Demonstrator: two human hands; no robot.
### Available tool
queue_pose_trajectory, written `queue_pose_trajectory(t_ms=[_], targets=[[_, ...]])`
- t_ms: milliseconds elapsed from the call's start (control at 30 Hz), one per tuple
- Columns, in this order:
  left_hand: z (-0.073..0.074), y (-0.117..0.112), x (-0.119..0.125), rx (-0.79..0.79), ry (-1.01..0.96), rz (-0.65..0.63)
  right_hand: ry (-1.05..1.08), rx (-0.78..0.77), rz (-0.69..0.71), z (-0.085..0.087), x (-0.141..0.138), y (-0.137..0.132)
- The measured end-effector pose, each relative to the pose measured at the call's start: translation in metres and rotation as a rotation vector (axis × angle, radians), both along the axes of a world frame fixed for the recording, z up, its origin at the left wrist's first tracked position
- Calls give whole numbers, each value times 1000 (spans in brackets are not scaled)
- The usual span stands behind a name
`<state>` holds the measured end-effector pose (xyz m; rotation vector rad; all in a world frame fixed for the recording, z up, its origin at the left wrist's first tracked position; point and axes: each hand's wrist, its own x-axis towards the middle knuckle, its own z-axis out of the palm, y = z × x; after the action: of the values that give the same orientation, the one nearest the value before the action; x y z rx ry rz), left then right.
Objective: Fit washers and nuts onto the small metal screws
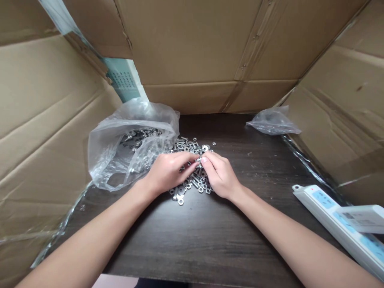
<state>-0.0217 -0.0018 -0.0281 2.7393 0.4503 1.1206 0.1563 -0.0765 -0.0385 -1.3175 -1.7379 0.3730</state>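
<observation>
My left hand (pixel 168 170) and my right hand (pixel 221 173) meet fingertip to fingertip above a heap of loose metal bolts, nuts and washers (pixel 195 182). Between the pinched thumbs and forefingers is a small shiny metal fastener (pixel 198 160); it looks like a bolt, but the fingers partly cover it. Both hands are closed on it. Under and around them the heap spreads over the dark table, with a few washers and nuts (pixel 180 202) at its near edge. A single nut (pixel 214 143) lies apart at the far right of the heap.
To the left, a clear plastic bag (pixel 105 140) lies with its mouth towards me and more fasteners inside. A smaller clear bag (pixel 273 122) sits at the back right. A white power strip (pixel 318 204) with a plugged-in adapter is at the right. Cardboard walls (pixel 192 48) enclose the table.
</observation>
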Motion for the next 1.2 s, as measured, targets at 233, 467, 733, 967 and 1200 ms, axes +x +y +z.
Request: queue_pose_trajectory(t_ms=[233,467,733,967,1200], targets=[[1,1,0,-2,-15,15,-7,9,-28,1,0,-4],[0,1,0,2,3,2,-7,36,-5,0,-1,-1],[0,1,0,15,1,4,24,-14,-18,1,-1,-2],[0,2,-1,23,-9,20,-8,-17,-32,2,-1,-3],[-1,2,-1,12,15,7,18,-17,4,1,-1,-2]])
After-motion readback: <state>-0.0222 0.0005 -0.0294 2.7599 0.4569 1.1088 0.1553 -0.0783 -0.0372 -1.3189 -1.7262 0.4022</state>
